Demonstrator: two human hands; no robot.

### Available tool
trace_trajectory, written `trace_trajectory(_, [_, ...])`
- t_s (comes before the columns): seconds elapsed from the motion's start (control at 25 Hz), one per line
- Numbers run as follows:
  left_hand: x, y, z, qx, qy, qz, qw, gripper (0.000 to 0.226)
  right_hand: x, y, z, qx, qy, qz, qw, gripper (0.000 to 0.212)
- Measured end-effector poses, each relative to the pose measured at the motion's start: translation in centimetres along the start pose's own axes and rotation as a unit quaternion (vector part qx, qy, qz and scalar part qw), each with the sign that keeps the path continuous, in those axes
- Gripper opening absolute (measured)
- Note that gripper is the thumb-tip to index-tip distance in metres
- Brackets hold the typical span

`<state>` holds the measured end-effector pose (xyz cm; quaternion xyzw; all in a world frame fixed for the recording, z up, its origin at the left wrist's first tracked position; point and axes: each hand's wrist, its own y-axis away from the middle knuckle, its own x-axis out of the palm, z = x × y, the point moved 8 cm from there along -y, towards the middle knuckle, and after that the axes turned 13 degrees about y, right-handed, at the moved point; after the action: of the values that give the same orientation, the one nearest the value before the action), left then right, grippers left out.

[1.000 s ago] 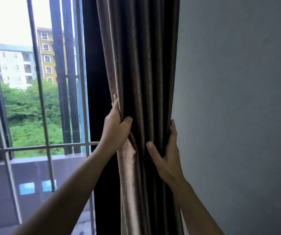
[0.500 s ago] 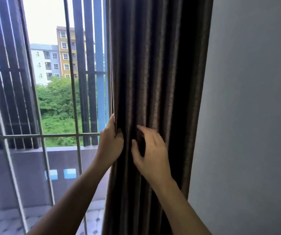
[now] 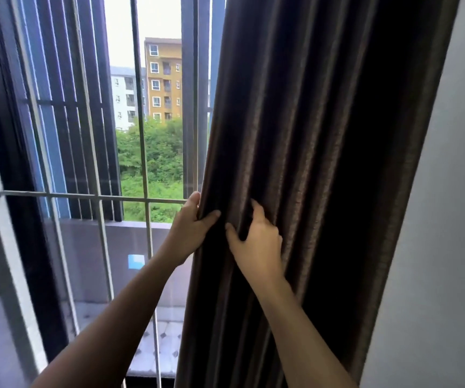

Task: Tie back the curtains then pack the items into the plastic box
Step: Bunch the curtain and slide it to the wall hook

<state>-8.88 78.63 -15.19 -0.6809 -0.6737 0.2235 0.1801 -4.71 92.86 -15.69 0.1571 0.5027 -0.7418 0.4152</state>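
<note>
Early in the job: beside the barred window (image 3: 141,197), the person's left hand (image 3: 189,231) grips the leading edge of the curtain (image 3: 323,163), while the right hand (image 3: 256,242) curls its fingers into a pleat just beside it. Dark brown, faintly shiny, hanging in deep folds, the curtain is bunched between window and grey wall (image 3: 450,247). No tie-back shows; the box and items are out of view, so packing appears undone.

Left hand (image 3: 188,233) fingers hidden behind curtain (image 3: 323,135), probably curled; curtain ends cropped.
</note>
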Motion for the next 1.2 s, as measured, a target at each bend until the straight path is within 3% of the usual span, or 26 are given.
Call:
trace_trajectory(0.08, [-0.5,0.5,1.5,-0.013,-0.031,-0.005,0.999,0.029,1.4,0.4,-0.2,0.001,0.005,0.011,1.000,0.063])
trace_trajectory(0.24, [-1.7,0.9,2.7,-0.030,-0.052,-0.058,0.997,0.023,3.8,1.4,-1.5,-0.018,-0.009,-0.005,1.000,0.041])
trace_trajectory(0.32, [-1.7,0.8,2.8,-0.035,-0.046,-0.054,0.997,0.031,4.9,2.1,-2.4,-0.019,-0.014,-0.011,1.000,0.035])
trace_trajectory(0.52, [1.8,0.9,3.5,-0.067,0.045,0.035,0.996,0.033,8.9,5.8,-3.7,-0.020,-0.002,0.050,0.999,0.060])
trace_trajectory(0.8, [6.8,2.0,4.7,-0.161,0.200,0.123,0.959,0.028,12.2,8.3,-5.3,-0.039,0.094,0.082,0.991,0.053])
trace_trajectory(0.88, [8.2,2.6,5.1,-0.172,0.196,0.179,0.949,0.044,12.8,8.5,-5.8,-0.030,0.107,0.094,0.989,0.050])
trace_trajectory(1.0, [9.7,3.0,4.2,-0.112,0.081,0.230,0.963,0.059,12.4,8.8,-6.0,-0.019,0.081,0.111,0.990,0.045])
trace_trajectory(1.12, [9.1,2.0,3.1,-0.054,-0.037,0.128,0.990,0.046,12.2,9.3,-6.2,-0.026,0.075,0.134,0.988,0.041])
trace_trajectory(1.2, [8.5,1.5,3.2,-0.066,-0.028,0.064,0.995,0.031,12.2,9.3,-6.5,-0.026,0.065,0.114,0.991,0.049])
